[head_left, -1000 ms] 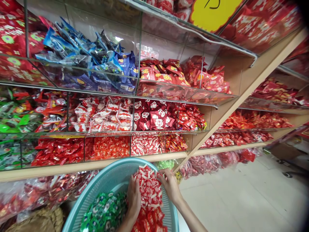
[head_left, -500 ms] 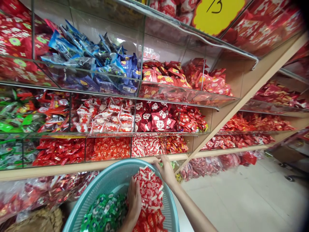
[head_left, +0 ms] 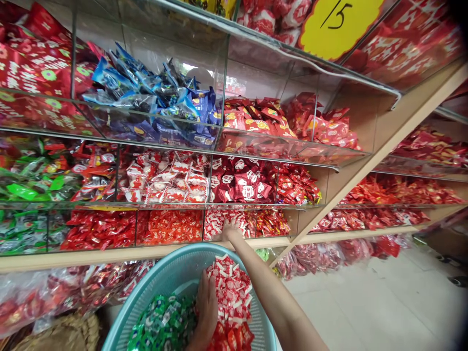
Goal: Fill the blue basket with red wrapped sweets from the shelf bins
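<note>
The right hand (head_left: 231, 230) reaches to the red-and-white candies (head_left: 213, 225), lower centre; how open its fingers are, and holding what, I cannot tell. The left hand (head_left: 207, 298), straight-fingered, gripping nothing, touches the basket's (head_left: 171, 277) similar candies (head_left: 231, 287) below. This reaching step probably calls for a light grasp.

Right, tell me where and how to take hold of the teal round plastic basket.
Probably best: hold the basket by its curved rim, from the left; the edge there is bare, while the right forearm crosses over the right side.
</note>
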